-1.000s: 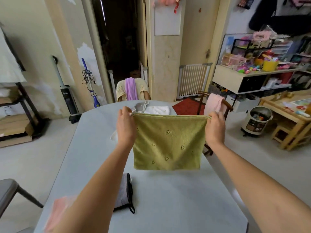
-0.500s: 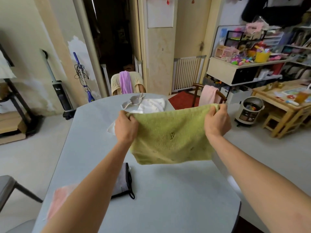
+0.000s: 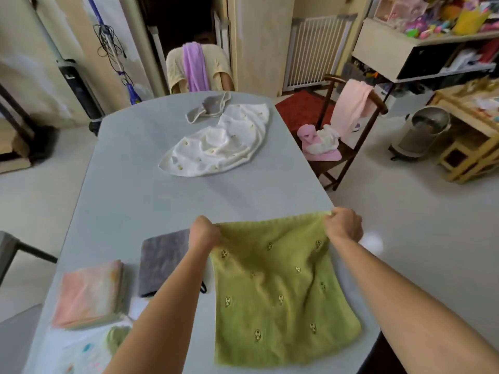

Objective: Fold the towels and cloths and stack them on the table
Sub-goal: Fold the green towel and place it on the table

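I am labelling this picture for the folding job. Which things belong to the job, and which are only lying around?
Belong to the job:
- green towel, held by left hand and right hand
- white cloth
- small grey cloth
- folded grey cloth
- folded pink stack
- table

Only lying around:
- toy shelf
- white gate

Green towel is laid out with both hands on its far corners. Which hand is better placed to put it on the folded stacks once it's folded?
Probably the left hand. It grips the green towel at the corner beside the grey folded cloth and pink stack. The right hand grips the opposite corner, by the table edge.
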